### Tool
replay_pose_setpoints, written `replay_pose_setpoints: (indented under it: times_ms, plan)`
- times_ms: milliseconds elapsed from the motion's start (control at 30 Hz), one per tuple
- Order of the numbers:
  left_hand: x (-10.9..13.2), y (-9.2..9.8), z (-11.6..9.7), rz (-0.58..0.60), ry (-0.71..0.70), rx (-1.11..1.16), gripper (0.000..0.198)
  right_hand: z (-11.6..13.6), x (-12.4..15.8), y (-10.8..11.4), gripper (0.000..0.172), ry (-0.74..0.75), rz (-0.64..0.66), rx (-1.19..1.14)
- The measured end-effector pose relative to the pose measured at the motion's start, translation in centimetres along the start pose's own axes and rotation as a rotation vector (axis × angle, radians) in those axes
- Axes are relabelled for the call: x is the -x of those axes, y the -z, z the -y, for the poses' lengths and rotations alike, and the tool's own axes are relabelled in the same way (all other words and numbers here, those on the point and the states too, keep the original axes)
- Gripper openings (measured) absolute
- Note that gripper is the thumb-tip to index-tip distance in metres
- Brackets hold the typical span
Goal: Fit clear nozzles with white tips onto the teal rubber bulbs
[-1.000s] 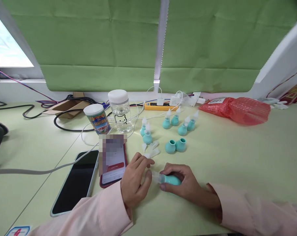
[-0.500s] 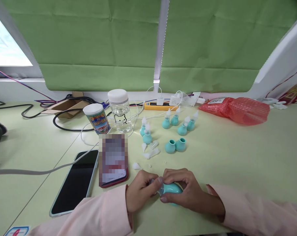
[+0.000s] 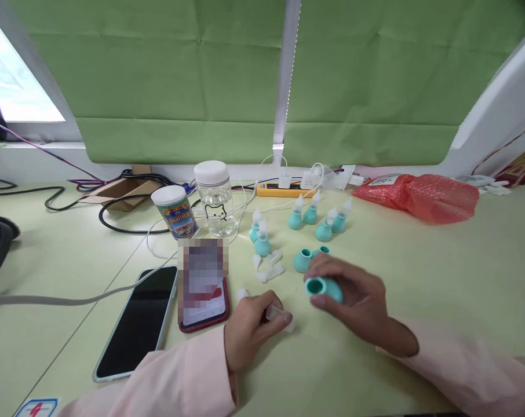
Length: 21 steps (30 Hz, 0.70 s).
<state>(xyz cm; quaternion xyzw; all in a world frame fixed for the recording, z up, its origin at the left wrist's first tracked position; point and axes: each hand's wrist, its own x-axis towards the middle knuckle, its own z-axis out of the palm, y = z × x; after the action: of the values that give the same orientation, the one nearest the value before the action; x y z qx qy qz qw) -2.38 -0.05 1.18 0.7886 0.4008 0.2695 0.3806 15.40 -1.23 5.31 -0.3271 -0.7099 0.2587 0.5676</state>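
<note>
My right hand (image 3: 358, 301) is closed around a teal rubber bulb (image 3: 325, 288), its open mouth facing left, lifted a little above the table. My left hand (image 3: 249, 327) pinches a clear plastic tip (image 3: 280, 314) low over the table. The tip and the bulb are apart. Just beyond my right hand lie two open teal bulbs (image 3: 303, 259). Loose clear tips (image 3: 269, 267) lie left of them. Several assembled bulbs with white tips (image 3: 321, 223) stand farther back.
A red-cased phone (image 3: 204, 289) and a dark phone (image 3: 138, 321) on a white cable lie at the left. A printed can (image 3: 175, 211) and a clear jar (image 3: 214, 197) stand behind them. A yellow power strip (image 3: 284, 188), black cables and a red bag (image 3: 419, 196) line the back.
The clear tip has come off the teal bulb. My right hand lifted the bulb up and to the right; my left hand stayed low with the tip.
</note>
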Motion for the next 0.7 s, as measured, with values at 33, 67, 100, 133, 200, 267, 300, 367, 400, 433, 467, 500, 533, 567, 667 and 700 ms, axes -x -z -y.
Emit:
replay_pose_setpoints:
  times_ms: [33,67,100,133,200,267,300,367,400,433,467,500,533,567,667,700]
  plan:
    - [0.1,-0.2,0.2,-0.017,-0.075,-0.171,0.019,0.2,-0.9,0.5,0.015,0.000,-0.035,0.018]
    - [0.1,-0.4,0.5,-0.045,-0.132,-0.308,0.015,0.3,-1.8,1.0,0.014,-0.001,-0.061,0.047]
    - [0.1,-0.6,0.7,-0.057,-0.175,-0.415,0.012,0.2,-2.7,1.5,0.013,-0.001,-0.085,0.091]
    - [0.1,-0.8,0.9,-0.071,-0.210,-0.507,0.010,-0.1,-3.6,2.0,0.013,-0.011,-0.106,0.151]
    - [0.0,-0.9,1.2,-0.082,-0.249,-0.648,0.020,-1.1,-5.2,2.8,0.015,-0.051,-0.144,0.277]
    - [-0.1,-1.0,1.4,-0.086,-0.278,-0.751,0.032,-2.9,-6.4,3.5,0.019,-0.101,-0.150,0.353]
    - [-0.1,-1.0,1.4,-0.082,-0.292,-0.787,0.034,-3.9,-6.8,3.7,0.021,-0.130,-0.142,0.368]
    - [-0.1,-1.0,1.6,-0.068,-0.320,-0.835,0.034,-6.0,-7.3,3.9,0.025,-0.207,-0.112,0.387]
    - [-0.1,-1.0,1.6,-0.062,-0.334,-0.848,0.033,-7.0,-7.4,3.9,0.026,-0.244,-0.091,0.398]
    - [0.0,-1.0,1.6,-0.060,-0.346,-0.849,0.033,-7.9,-7.5,3.9,0.027,-0.279,-0.064,0.411]
    - [0.1,-1.0,1.6,-0.064,-0.357,-0.838,0.032,-8.7,-7.5,3.9,0.027,-0.309,-0.033,0.422]
    - [0.1,-1.0,1.6,-0.074,-0.367,-0.820,0.032,-9.4,-7.4,3.9,0.026,-0.332,-0.001,0.432]
    - [0.2,-0.9,1.6,-0.084,-0.375,-0.798,0.032,-9.9,-7.4,3.8,0.024,-0.349,0.030,0.439]
    - [0.2,-0.9,1.5,-0.092,-0.380,-0.778,0.031,-10.3,-7.3,3.8,0.022,-0.361,0.057,0.445]
    - [0.3,-0.7,1.0,-0.092,-0.380,-0.746,0.030,-10.6,-7.0,3.7,0.019,-0.382,0.112,0.455]
    - [0.4,-0.6,0.9,-0.089,-0.381,-0.738,0.029,-10.3,-7.0,3.8,0.020,-0.387,0.118,0.456]
